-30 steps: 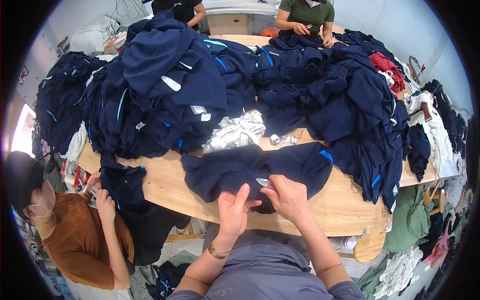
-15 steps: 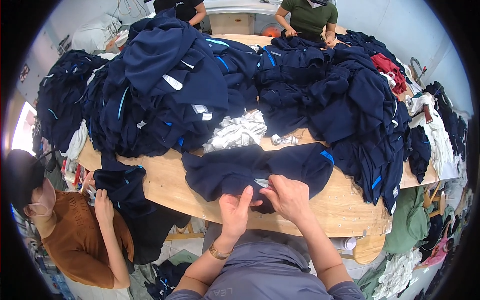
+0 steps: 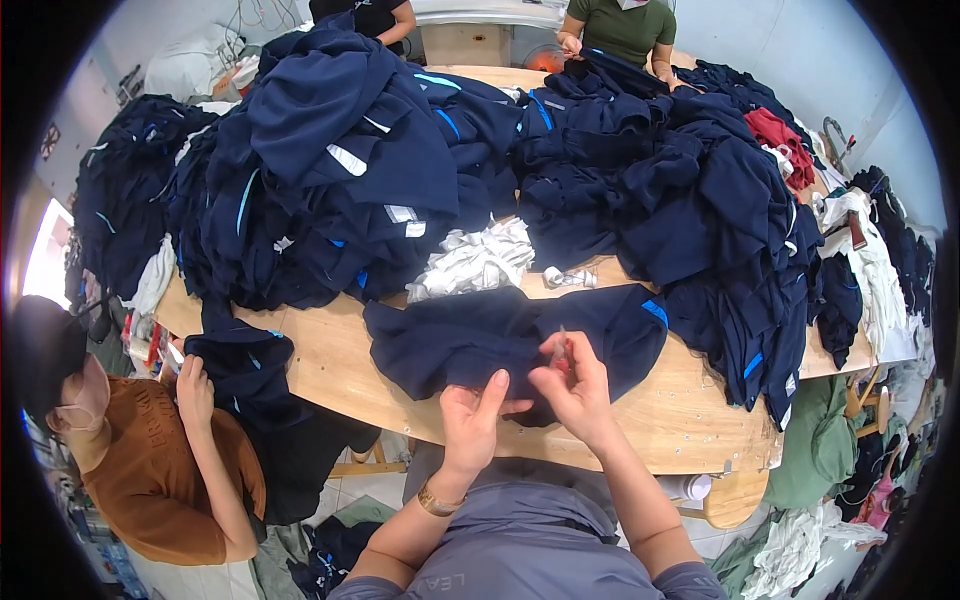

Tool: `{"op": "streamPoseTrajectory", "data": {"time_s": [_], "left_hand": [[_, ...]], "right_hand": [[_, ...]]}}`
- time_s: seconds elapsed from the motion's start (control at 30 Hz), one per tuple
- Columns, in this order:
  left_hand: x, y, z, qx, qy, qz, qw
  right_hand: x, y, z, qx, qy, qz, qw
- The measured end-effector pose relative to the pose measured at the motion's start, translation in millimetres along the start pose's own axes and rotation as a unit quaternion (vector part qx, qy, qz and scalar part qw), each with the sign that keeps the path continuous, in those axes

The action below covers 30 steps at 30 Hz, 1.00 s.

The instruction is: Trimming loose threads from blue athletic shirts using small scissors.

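Observation:
A dark navy garment piece [image 3: 450,345] with a bright blue strip at its right end lies spread along the table edge before me. My left hand [image 3: 474,415] holds its near edge, thumb on top and fingers partly hidden beneath the cloth. Just right of it, my right hand [image 3: 575,390] is raised over the garment. It grips what look like small thread snips [image 3: 563,352], with a pale tip pointing up and some red in the palm; motion blurs them. Behind the garment sits a heap of crumpled white strips [image 3: 475,262].
Large piles of navy garments [image 3: 330,170] cover the far left, with another pile [image 3: 690,200] at right. A small clear-and-white item [image 3: 570,278] lies by the white heap on the wooden table [image 3: 330,355]. A co-worker [image 3: 165,470] sits close on my left; two more stand across.
My right hand has lifted off the cloth, and the snips have swung from pointing left to pointing up. My left hand stays almost in place. The co-worker across at right has raised a dark garment.

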<state>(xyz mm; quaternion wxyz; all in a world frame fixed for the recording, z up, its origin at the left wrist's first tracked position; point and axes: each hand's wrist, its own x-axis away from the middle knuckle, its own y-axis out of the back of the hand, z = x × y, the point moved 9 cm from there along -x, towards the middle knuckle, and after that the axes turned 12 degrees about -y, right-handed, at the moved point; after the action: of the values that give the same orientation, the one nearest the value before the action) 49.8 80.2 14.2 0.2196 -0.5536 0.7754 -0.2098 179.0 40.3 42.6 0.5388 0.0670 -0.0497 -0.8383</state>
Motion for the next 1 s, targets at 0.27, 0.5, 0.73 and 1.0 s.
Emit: {"op": "streamPoseTrajectory", "data": {"time_s": [0.27, 0.5, 0.73, 1.0], "left_hand": [[1.4, 4.5, 14.1, 0.13, 0.064, -0.013, 0.989], [-3.9, 11.4, 2.2, 0.175, 0.053, -0.078, 0.98], [-9.7, 26.3, 5.3, 0.202, 0.053, -0.108, 0.972], [-17.2, 23.6, -9.2, 0.205, 0.048, -0.129, 0.969]], "right_hand": [[-0.4, -18.9, 25.6, 0.104, 0.167, -0.048, 0.979], [-14.2, -14.6, 14.0, -0.178, -0.06, 0.029, 0.982], [-90.7, -7.4, 165.2, -0.151, 0.09, 0.08, 0.981], [-97.9, -19.6, 239.1, -0.178, 0.149, 0.182, 0.956]]}}
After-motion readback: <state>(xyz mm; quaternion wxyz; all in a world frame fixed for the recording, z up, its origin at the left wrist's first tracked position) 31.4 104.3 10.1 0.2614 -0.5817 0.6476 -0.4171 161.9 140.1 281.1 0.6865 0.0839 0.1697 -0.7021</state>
